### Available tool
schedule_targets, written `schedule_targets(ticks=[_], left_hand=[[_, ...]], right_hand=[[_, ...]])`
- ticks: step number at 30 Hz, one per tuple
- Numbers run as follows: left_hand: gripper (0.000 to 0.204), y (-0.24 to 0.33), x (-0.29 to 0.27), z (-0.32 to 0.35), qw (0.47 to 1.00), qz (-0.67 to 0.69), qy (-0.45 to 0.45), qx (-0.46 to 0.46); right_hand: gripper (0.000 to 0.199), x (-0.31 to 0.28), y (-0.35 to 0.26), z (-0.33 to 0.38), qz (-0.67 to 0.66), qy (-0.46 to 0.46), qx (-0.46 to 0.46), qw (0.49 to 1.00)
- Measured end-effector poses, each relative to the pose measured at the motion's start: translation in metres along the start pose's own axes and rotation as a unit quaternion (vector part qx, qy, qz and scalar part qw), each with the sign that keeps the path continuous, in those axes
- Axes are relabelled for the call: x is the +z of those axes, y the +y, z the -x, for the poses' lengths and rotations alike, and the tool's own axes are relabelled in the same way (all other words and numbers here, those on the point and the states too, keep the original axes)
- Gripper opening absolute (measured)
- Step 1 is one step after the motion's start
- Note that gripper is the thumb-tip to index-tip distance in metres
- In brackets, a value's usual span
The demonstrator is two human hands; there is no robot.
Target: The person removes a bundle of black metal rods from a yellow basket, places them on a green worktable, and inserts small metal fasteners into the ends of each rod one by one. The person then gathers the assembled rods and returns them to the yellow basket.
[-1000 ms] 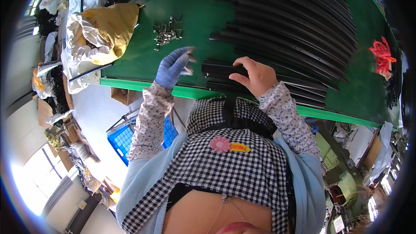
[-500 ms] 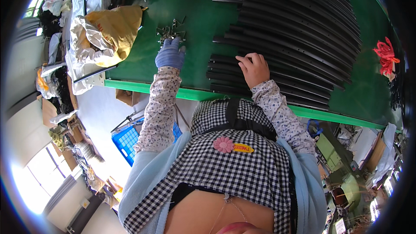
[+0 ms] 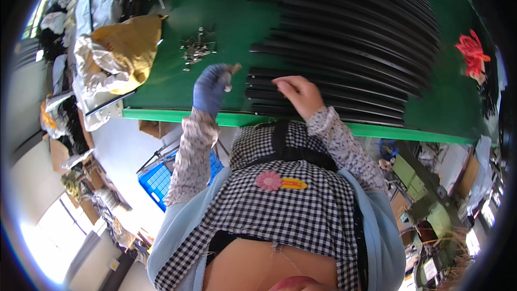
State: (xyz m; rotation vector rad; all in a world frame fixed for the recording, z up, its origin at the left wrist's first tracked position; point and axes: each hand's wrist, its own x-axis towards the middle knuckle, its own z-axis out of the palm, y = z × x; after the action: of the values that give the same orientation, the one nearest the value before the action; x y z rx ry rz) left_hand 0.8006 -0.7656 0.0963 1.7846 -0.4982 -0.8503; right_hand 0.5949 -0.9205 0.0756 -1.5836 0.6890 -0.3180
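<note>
At the frame's centre, the gloved left hand (image 3: 211, 87) pinches a small metal piece (image 3: 231, 73) in a narrow grip, just below the pile of small metal parts (image 3: 197, 51) on the green surface (image 3: 231, 27). The bare right hand (image 3: 299, 94) presses flat on the black strips (image 3: 350, 37), its grip holding nothing.

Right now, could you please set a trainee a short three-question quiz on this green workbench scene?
1. True or false: the left hand wears a blue glove.
2. Which hand rests on the black rods: A the left hand, B the right hand?
3. What lies on the green table just beyond the left hand?

Key: 1 true. 2 B. 3 A small heap of metal parts.
</note>
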Motion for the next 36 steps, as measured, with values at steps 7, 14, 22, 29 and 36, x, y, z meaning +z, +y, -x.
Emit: schedule_targets(ticks=[7,14,22,29,36], left_hand=[[0.030,0.051,0.053,0.049,0.911,-0.245,-0.039,0.329],[0.051,0.027,0.066,0.051,0.967,0.219,-0.129,-0.018],[0.036,0.013,0.050,0.034,0.937,0.316,-0.108,-0.103],[0.036,0.017,0.042,0.029,0.960,0.279,-0.030,-0.017],[0.037,0.048,0.038,0.034,0.964,0.223,0.026,0.139]], right_hand=[[0.045,0.013,-0.025,0.006,-0.161,-0.151,0.142,0.965],[0.051,-0.010,-0.029,0.010,-0.202,-0.205,0.145,0.947],[0.030,-0.085,0.029,-0.021,0.552,0.091,-0.081,0.825],[0.027,-0.091,0.020,-0.027,0.535,0.009,-0.142,0.833],[0.028,-0.071,-0.060,-0.022,0.365,-0.035,-0.223,0.903]])
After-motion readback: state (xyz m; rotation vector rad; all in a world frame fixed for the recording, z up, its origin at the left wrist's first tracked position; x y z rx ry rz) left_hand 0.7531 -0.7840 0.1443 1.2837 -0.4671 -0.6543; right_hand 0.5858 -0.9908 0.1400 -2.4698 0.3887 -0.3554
